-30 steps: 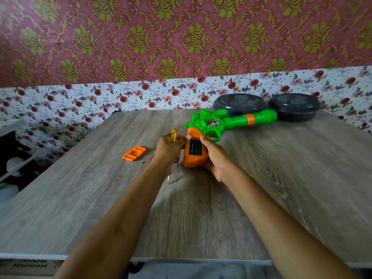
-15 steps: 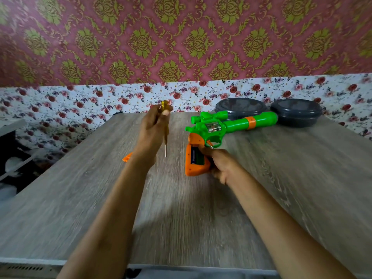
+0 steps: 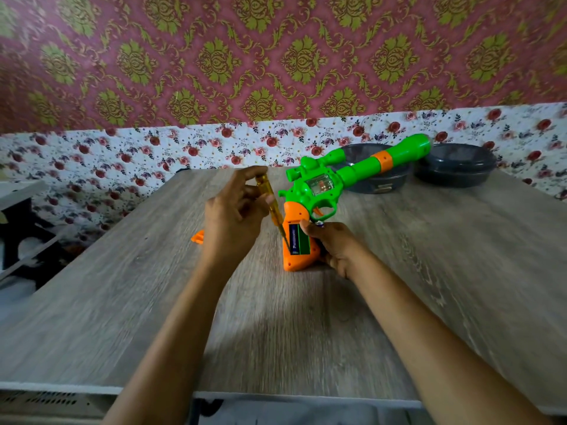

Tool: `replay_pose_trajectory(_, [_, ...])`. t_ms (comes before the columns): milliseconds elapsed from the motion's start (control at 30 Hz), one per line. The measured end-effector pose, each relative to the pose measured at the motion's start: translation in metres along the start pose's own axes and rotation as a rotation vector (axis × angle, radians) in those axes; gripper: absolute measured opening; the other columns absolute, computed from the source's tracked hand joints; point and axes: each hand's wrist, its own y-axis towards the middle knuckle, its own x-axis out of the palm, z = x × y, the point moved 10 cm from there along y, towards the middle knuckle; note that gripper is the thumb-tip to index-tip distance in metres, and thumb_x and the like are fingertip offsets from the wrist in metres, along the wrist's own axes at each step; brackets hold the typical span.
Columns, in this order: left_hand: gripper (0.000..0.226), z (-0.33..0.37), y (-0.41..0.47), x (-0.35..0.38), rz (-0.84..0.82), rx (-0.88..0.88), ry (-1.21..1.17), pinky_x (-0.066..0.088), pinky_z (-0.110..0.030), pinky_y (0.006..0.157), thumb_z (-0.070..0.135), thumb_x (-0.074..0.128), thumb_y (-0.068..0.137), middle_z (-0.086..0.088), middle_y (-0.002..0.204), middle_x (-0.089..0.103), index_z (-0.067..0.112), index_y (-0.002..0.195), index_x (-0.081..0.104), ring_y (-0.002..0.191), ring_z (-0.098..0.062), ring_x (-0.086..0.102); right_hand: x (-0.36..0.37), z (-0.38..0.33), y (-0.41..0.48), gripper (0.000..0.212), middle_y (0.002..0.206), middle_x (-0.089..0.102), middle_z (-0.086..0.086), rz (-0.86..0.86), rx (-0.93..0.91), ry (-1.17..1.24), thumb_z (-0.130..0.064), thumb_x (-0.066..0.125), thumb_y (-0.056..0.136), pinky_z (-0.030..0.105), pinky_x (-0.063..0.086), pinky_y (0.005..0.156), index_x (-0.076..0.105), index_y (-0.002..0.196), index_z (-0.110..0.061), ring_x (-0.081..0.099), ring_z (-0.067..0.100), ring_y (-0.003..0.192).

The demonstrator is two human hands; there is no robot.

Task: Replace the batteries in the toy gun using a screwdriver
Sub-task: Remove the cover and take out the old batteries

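Orange plastic is what worries me most: the grip of the green plastic toy gun (image 3: 352, 173) has its butt on the grey wood-grain table (image 3: 429, 286), with the barrel raised towards the back right, above one of the two dark round containers (image 3: 454, 167). The compartment in the grip is open, and a dark blue-and-green battery (image 3: 299, 240) lies in it, facing me.

The thin metal tip of the yellow see-through screwdriver (image 3: 270, 197) sits at the left edge of that battery, so I judge the step in hand to be levering it out. If the tip skids off the smooth casing, it could gouge the orange wall or jab my right thumb, which lies just beside it. If I lever too hard, the battery could spring out and roll across the table, or a contact inside could bend. With only the butt on the table, the gun may also twist under a sideways push.

My left hand (image 3: 233, 216) is curled round the screwdriver handle, thumb and fingers pinching it, shaft slanting down to the right. My right hand (image 3: 337, 250) is wrapped round the grip from the right, with the thumb tip pressed at the battery's upper edge. The small orange battery cover (image 3: 198, 237) lies on the table behind my left hand, mostly hidden and well apart from the gun.
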Motion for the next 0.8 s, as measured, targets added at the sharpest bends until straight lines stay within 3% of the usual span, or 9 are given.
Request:
replay_pose_trajectory(133, [0.033,0.008,-0.004,0.004,-0.008,0.058,0.016,0.058,-0.044,0.073,0.013,0.067,0.082,0.003,0.078,0.067,0.028,0.108,0.054,0.073,-0.015,0.068,-0.001,-0.003,0.001,0.037,0.121,0.058,0.028,-0.003,-0.015,-0.026,-0.015,0.058,0.089,0.04,0.051,0.072,0.054,0.119,0.007,0.06,0.022,0.075])
replay_pose_trajectory(200, [0.034,0.011,-0.005,0.004,-0.009,0.096,0.039,0.058,-0.038,0.072,0.01,0.069,0.082,0.006,0.078,0.066,0.027,0.107,0.054,0.072,-0.009,0.067,-0.001,-0.004,0.004,0.035,0.116,0.06,0.026,0.004,-0.015,-0.043,-0.015,0.057,0.089,0.043,0.049,0.083,0.056,0.117,0.007,0.059,0.022,0.077])
replay_pose_trajectory(333, [0.032,0.023,-0.007,0.004,-0.025,0.212,0.074,0.055,-0.017,0.068,0.017,0.073,0.077,0.011,0.077,0.064,0.024,0.103,0.054,0.072,-0.005,0.066,0.002,-0.002,0.008,0.009,0.083,0.062,0.009,-0.02,0.014,-0.016,-0.016,0.056,0.09,0.038,0.051,0.073,0.06,0.087,-0.008,0.059,0.017,0.071])
replay_pose_trajectory(400, [0.032,0.031,-0.01,0.005,-0.021,0.27,0.109,0.052,-0.011,0.067,0.019,0.072,0.077,0.004,0.076,0.065,0.023,0.103,0.054,0.073,-0.008,0.066,0.003,-0.001,0.009,0.01,0.081,0.062,0.007,-0.025,0.022,-0.019,-0.017,0.056,0.09,0.041,0.051,0.074,0.059,0.092,-0.008,0.06,0.018,0.071])
replay_pose_trajectory(500, [0.032,0.034,-0.012,0.004,0.0,0.289,0.117,0.051,-0.01,0.067,0.019,0.072,0.077,0.004,0.076,0.065,0.022,0.103,0.054,0.072,-0.008,0.065,0.002,-0.002,0.01,0.027,0.096,0.064,0.014,-0.021,0.012,-0.045,-0.018,0.057,0.09,0.044,0.049,0.083,0.058,0.111,-0.002,0.061,0.025,0.084])
replay_pose_trajectory(600, [0.031,0.029,-0.011,0.004,0.003,0.248,0.085,0.052,-0.011,0.067,0.019,0.073,0.077,0.01,0.078,0.063,0.021,0.102,0.055,0.072,-0.007,0.065,0.002,-0.004,0.009,0.036,0.119,0.061,0.023,-0.02,0.005,-0.068,-0.019,0.057,0.09,0.047,0.048,0.092,0.056,0.118,0.003,0.058,0.027,0.094])
replay_pose_trajectory(800, [0.031,0.028,-0.011,0.004,0.006,0.239,0.079,0.051,-0.012,0.065,0.015,0.073,0.077,0.008,0.076,0.063,0.021,0.101,0.055,0.07,-0.007,0.064,0.002,-0.005,0.007,0.035,0.125,0.058,0.024,-0.03,0.002,-0.048,-0.016,0.055,0.091,0.042,0.047,0.089,0.054,0.121,0.003,0.056,0.025,0.095])
